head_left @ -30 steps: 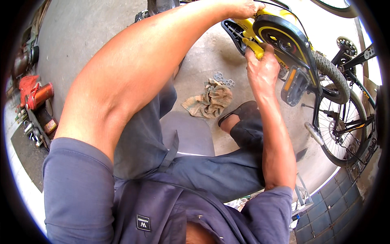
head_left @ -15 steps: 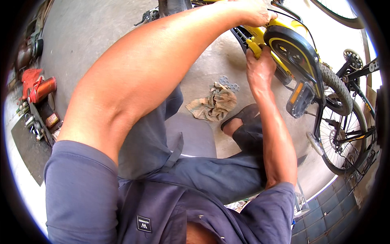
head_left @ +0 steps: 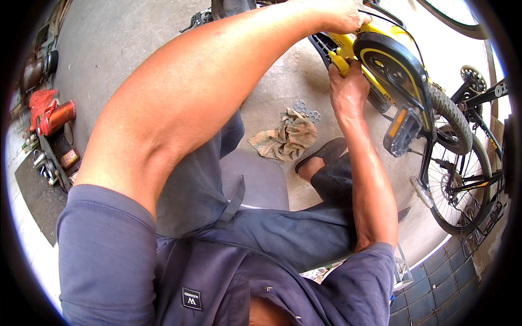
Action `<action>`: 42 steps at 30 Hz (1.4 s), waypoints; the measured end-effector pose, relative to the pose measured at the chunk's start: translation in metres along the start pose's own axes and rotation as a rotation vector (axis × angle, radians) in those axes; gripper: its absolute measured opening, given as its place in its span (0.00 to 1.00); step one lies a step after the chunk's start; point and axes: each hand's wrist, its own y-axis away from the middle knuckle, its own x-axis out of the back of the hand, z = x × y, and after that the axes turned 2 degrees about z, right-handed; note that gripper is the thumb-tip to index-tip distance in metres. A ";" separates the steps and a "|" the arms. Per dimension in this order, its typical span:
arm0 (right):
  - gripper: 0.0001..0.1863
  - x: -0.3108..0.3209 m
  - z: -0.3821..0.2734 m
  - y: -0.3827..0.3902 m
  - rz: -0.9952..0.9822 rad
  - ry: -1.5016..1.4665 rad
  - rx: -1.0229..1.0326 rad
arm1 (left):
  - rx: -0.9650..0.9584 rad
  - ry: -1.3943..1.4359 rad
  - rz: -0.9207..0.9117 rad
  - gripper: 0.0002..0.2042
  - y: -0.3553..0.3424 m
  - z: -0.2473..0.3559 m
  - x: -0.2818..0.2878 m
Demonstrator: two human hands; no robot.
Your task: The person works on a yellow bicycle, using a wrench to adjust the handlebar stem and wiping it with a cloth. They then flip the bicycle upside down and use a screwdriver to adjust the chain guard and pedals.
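Note:
A yellow bicycle (head_left: pixel 343 41) with a black chain guard (head_left: pixel 385 57) lies at the upper right. My left hand (head_left: pixel 340 17), cut off by the top edge, is closed at its yellow frame above the chain guard; most of its fingers are hidden. My right hand (head_left: pixel 349 89) is wrapped around a yellow-handled tool (head_left: pixel 340 64), just left of the guard. The working end of that tool cannot be made out against the frame. Below the guard hangs a black pedal (head_left: pixel 403 132) with an orange reflector, next to the knobbly tyre (head_left: pixel 450 117).
A crumpled rag (head_left: pixel 288 138) and a grey metal plate with holes (head_left: pixel 308 111) lie on the concrete floor between my legs and the bicycle. Another bicycle's wheel (head_left: pixel 458 182) stands at the right. Red and orange items (head_left: pixel 57 117) and metal parts sit at the far left.
Hardly anything differs. The yellow-handled tool in my right hand has turned slightly, and my left upper arm has shifted a little to the left.

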 end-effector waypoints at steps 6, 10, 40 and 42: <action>0.24 0.000 0.000 -0.005 -0.038 0.127 -0.082 | 0.019 -0.022 -0.034 0.16 0.002 0.002 0.004; 0.25 0.001 0.003 -0.008 -0.029 0.120 -0.114 | 0.126 0.057 0.008 0.16 -0.004 0.003 -0.001; 0.25 -0.005 0.008 -0.007 -0.175 -0.117 -0.204 | 0.124 0.099 0.027 0.19 0.000 0.004 0.001; 0.25 -0.007 0.010 -0.007 -0.169 -0.077 -0.193 | 0.044 0.008 -0.001 0.17 0.001 0.004 0.003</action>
